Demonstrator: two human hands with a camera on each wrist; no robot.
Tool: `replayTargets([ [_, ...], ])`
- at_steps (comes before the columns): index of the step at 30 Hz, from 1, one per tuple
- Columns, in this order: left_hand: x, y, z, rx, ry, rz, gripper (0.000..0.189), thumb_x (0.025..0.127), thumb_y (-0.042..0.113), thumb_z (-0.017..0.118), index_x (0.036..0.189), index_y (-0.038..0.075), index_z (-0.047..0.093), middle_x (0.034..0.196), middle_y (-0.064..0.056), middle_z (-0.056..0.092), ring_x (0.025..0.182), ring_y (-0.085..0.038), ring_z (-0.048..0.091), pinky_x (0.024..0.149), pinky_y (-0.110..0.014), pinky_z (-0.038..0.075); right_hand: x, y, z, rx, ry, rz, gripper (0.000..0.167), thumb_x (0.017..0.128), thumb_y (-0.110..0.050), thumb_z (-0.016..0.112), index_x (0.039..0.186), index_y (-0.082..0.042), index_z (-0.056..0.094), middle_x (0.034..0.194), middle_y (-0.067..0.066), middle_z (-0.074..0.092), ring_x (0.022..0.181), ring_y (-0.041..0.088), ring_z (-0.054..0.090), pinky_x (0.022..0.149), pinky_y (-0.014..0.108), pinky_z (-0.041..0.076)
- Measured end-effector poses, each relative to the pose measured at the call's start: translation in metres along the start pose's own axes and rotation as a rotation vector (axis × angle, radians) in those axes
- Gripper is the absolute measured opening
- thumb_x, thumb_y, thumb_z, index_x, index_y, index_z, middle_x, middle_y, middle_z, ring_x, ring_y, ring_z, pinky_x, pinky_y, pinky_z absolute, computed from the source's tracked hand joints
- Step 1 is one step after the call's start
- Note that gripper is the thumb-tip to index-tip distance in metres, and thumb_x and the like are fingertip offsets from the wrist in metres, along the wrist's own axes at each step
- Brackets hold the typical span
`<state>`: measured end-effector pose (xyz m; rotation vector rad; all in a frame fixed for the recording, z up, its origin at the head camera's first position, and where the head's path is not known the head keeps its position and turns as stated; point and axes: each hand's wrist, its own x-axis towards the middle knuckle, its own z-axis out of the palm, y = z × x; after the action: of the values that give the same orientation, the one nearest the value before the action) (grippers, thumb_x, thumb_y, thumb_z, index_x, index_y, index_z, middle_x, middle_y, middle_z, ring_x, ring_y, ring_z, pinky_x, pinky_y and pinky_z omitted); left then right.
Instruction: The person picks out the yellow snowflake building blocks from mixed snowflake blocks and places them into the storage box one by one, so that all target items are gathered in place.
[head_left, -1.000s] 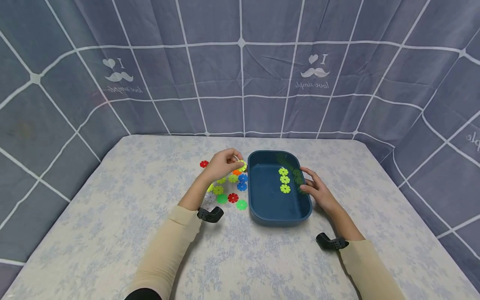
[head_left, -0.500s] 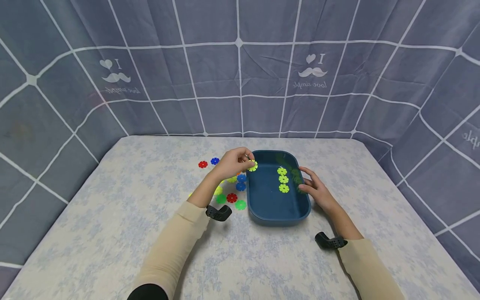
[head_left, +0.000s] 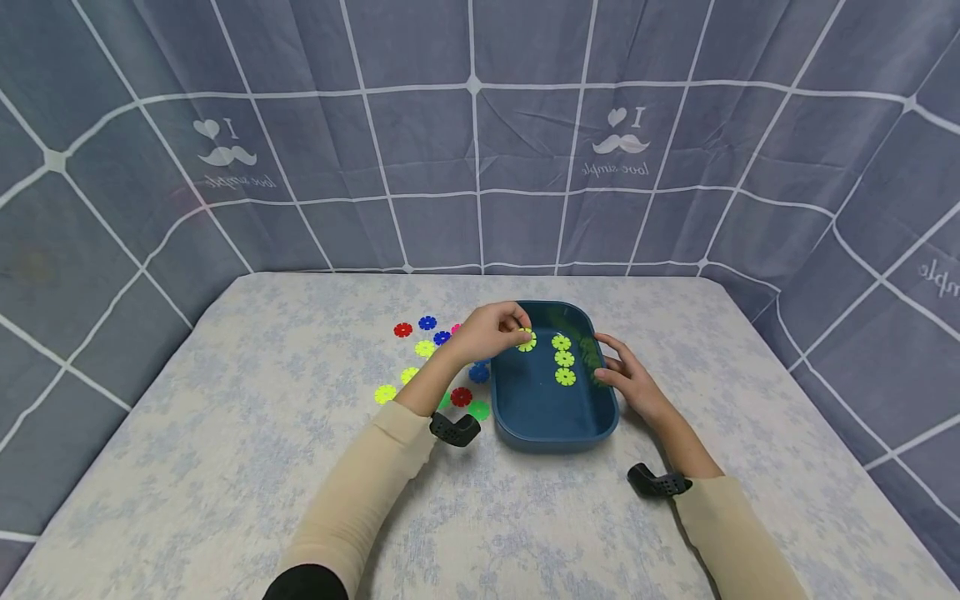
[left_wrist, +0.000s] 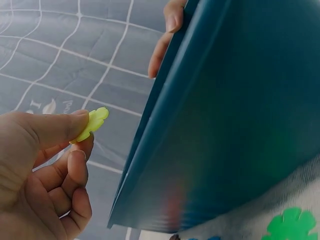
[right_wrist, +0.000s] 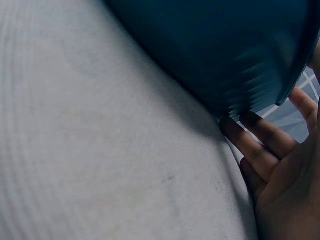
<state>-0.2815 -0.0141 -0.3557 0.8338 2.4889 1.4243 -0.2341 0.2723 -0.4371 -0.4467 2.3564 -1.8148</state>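
My left hand (head_left: 489, 333) pinches a yellow-green notched plastic building disc (head_left: 528, 341) between thumb and fingers, over the left side of a dark blue plastic bin (head_left: 553, 438). In the left wrist view the held disc (left_wrist: 93, 125) is seen nearly edge-on, beside the bin wall (left_wrist: 200, 125). A row of yellow-green discs (head_left: 564, 358) lies inside the bin. My right hand (head_left: 636, 385) holds the bin's right side, thumb and index finger at the rim. In the right wrist view its other fingers (right_wrist: 255, 150) touch the outer wall.
Left of the bin lie several loose discs: red (head_left: 461, 397), blue (head_left: 479, 372), green (head_left: 478, 410) and yellow (head_left: 385, 393). My left forearm partly covers them. The patterned tabletop (head_left: 525, 525) meets a grey grid-patterned curtain (head_left: 420, 225) at the back and sides.
My left hand has carried the pinched yellow-green disc rightward from above the loose discs, across the bin's left rim. My right hand stays on the bin's right side.
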Motion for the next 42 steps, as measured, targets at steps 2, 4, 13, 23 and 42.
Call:
replayTargets([
  [2, 0.002, 0.0, 0.003, 0.001, -0.006, 0.002, 0.012, 0.093, 0.013, 0.068, 0.1, 0.004, 0.064, 0.082, -0.004, 0.061, 0.073, -0.017, 0.055, 0.065, -0.026, 0.045, 0.0, 0.0, 0.0, 0.004, -0.004, -0.001, 0.062, 0.102, -0.008, 0.046, 0.156, -0.011, 0.014, 0.15, 0.031, 0.03, 0.137, 0.047, 0.031, 0.103, 0.065, 0.029],
  [4, 0.003, 0.0, 0.005, -0.004, -0.016, 0.001, 0.012, 0.093, 0.013, 0.068, 0.1, 0.005, 0.064, 0.082, -0.004, 0.061, 0.072, -0.017, 0.055, 0.065, -0.026, 0.045, 0.0, 0.0, 0.0, 0.007, -0.004, 0.0, 0.062, 0.102, -0.008, 0.046, 0.156, -0.011, 0.014, 0.149, 0.031, 0.031, 0.136, 0.047, 0.032, 0.103, 0.065, 0.029],
  [13, 0.007, 0.002, 0.021, 0.005, -0.091, 0.0, 0.014, 0.093, 0.016, 0.068, 0.103, 0.007, 0.063, 0.084, -0.003, 0.062, 0.074, -0.018, 0.057, 0.065, -0.027, 0.047, 0.0, 0.0, 0.0, 0.018, -0.007, -0.001, 0.063, 0.102, -0.01, 0.047, 0.156, -0.012, 0.014, 0.15, 0.03, 0.03, 0.136, 0.045, 0.032, 0.103, 0.064, 0.029],
  [23, 0.012, 0.012, 0.033, 0.069, -0.15, 0.014, 0.017, 0.093, 0.015, 0.068, 0.106, 0.005, 0.064, 0.079, -0.002, 0.061, 0.07, -0.016, 0.055, 0.064, -0.025, 0.045, 0.001, 0.001, 0.0, 0.027, -0.016, -0.003, 0.063, 0.103, -0.011, 0.047, 0.156, -0.011, 0.014, 0.149, 0.03, 0.033, 0.134, 0.045, 0.036, 0.102, 0.062, 0.031],
  [42, 0.03, 0.018, 0.051, 0.318, -0.471, 0.022, 0.008, 0.092, 0.014, 0.069, 0.097, 0.01, 0.064, 0.087, 0.0, 0.061, 0.075, -0.013, 0.056, 0.067, -0.024, 0.046, -0.001, -0.001, -0.001, 0.014, -0.008, 0.004, 0.062, 0.103, -0.012, 0.047, 0.156, -0.011, 0.015, 0.15, 0.03, 0.031, 0.137, 0.045, 0.032, 0.103, 0.064, 0.029],
])
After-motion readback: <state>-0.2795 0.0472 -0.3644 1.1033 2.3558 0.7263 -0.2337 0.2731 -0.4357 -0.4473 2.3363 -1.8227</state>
